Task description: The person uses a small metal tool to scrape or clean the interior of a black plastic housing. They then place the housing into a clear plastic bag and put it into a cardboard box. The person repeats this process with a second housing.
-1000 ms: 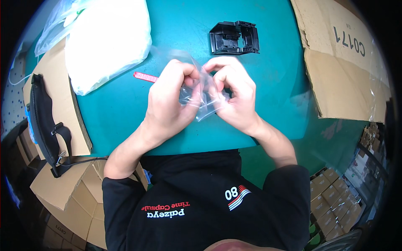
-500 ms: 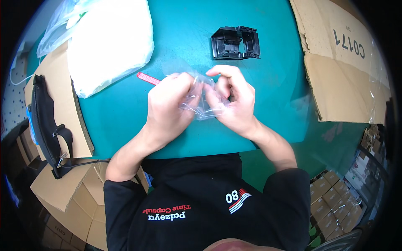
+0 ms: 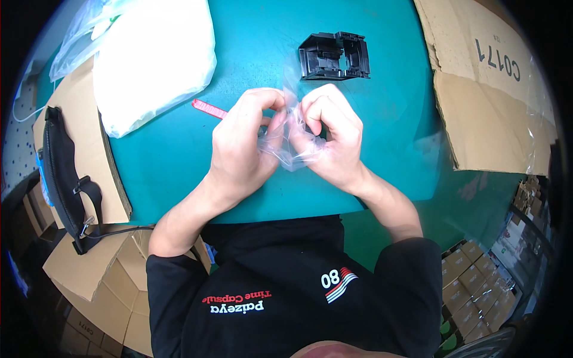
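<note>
Between my two hands is a clear plastic bag, crumpled and see-through. My left hand grips one side of it, with thumb and forefinger pinched near the top. On the other side my right hand is closed on the bag too, its fingers curled. Whether anything lies inside the bag I cannot tell. A red strip with pale marks lies on the green table just left of my left hand. Beyond my right hand rests a black plastic housing with an open frame, apart from both hands.
A large white plastic bag stands at the far left, against cardboard carrying a black pouch. At the right a big cardboard box overlaps the green table. An open carton sits below left; several small boxes are below right.
My fingers have shifted on the bag's top edge: the left forefinger has straightened toward the middle, and the right fingers have closed in. The bag's upper part now stands up between them.
</note>
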Tool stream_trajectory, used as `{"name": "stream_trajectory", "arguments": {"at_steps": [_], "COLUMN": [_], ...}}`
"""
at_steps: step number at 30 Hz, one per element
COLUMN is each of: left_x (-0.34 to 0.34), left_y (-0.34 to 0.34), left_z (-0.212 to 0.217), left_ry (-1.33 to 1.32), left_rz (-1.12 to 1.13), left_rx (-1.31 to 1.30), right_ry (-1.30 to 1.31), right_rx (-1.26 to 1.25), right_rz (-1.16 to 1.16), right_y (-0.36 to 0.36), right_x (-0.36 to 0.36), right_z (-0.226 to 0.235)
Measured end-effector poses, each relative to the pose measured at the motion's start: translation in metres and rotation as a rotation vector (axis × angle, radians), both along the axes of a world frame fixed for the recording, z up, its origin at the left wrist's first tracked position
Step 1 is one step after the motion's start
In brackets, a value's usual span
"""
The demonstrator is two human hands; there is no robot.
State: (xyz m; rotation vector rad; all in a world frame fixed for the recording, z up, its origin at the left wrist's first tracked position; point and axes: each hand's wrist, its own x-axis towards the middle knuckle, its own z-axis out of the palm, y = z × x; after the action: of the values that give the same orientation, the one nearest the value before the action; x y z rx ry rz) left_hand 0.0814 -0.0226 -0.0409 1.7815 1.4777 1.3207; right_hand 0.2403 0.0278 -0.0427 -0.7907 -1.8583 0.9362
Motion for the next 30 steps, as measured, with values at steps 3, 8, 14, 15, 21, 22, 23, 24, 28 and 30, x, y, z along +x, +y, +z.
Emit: {"name": "stream_trajectory", "arguments": {"at_steps": [3,8,14,15,21,22,23,24,28,30], "left_x": [0.002,0.003,0.005,0.005,-0.001,-0.004,-0.007,-0.01,-0.018,-0.02], "left_y": [-0.001,0.0,-0.001,-0.001,0.0,-0.001,-0.002,-0.001,0.007,0.009], "left_z": [-0.002,0.0,0.001,0.0,-0.001,-0.002,-0.002,-0.002,-0.001,0.0], "left_ry": [-0.022,-0.075,-0.082,-0.075,-0.015,-0.003,0.009,0.016,0.038,0.06], "left_rz": [-0.003,-0.013,0.039,0.042,0.034,0.035,0.036,0.053,0.139,0.17], "left_rx": [0.026,0.027,0.004,0.005,0.032,0.019,0.006,0.008,0.035,0.056], "right_ry": [0.007,-0.005,0.048,0.039,-0.032,-0.048,-0.064,-0.056,-0.044,-0.041], "right_rx": [-0.105,-0.251,0.089,0.085,0.079,0.071,0.063,0.092,0.193,0.236], "right_rz": [0.013,0.004,-0.046,-0.04,-0.013,-0.021,-0.028,-0.055,-0.125,-0.124], "right_y": [-0.003,-0.008,0.001,0.001,0.001,0.001,0.002,0.004,0.016,0.021], "right_x": [0.0,0.001,-0.003,-0.003,0.001,0.002,0.004,0.005,0.011,0.015], "right_z": [-0.002,0.001,-0.003,-0.002,-0.001,-0.001,-0.001,-0.001,-0.001,-0.004]}}
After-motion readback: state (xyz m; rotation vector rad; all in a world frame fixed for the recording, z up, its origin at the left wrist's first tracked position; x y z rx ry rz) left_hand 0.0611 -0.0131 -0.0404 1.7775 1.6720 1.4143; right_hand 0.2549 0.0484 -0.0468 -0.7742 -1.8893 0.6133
